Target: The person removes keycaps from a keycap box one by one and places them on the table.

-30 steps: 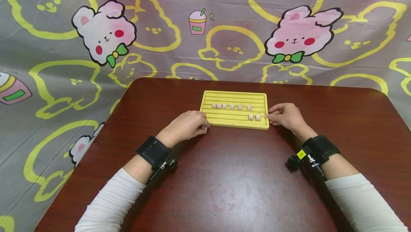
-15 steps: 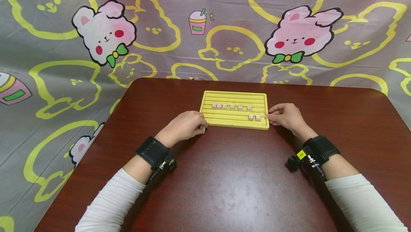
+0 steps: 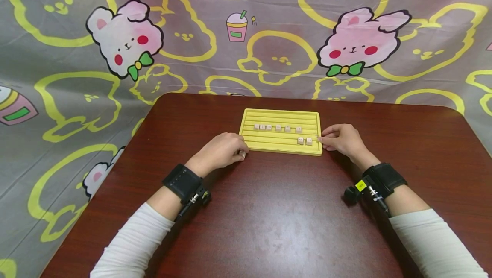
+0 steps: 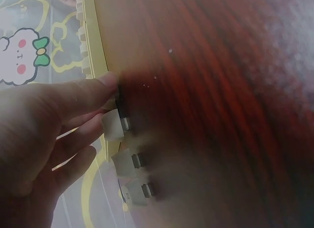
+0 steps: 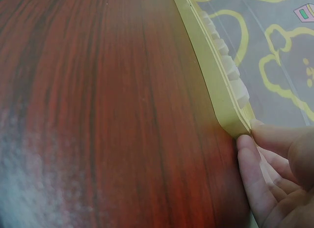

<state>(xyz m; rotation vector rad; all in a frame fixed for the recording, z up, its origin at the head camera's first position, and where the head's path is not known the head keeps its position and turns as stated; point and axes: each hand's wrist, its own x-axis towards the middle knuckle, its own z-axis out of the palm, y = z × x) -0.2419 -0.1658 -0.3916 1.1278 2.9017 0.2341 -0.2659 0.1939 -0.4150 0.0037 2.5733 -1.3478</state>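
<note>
Tilt risk

Left hand (image 3: 223,150) pinches tray (image 3: 284,152) at near-left corner, right hand (image 3: 343,140) at near-right; tray's on table (image 3: 280,201). Uneven lift could slide row caps (image 3: 287,129); left slip could knock outer caps (image 4: 123,164).

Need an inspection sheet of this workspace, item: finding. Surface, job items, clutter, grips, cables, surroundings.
Surface: dark reddish-brown wood-grain table, glare toward the person.
Job items: ridged yellow rectangular tray with eight small pale cube-like blocks visible, six in one row, two in a nearer row; three pale pieces with dark undersides by the left grip, support unclear.
Clutter: tiny pale specks on the table; otherwise nothing seen.
Grips: left appears to pinch the tray's near left corner; right grip pinches its right end.
Cables: nothing seen across the table.
Surroundings: grey printed fabric backdrop.
</note>
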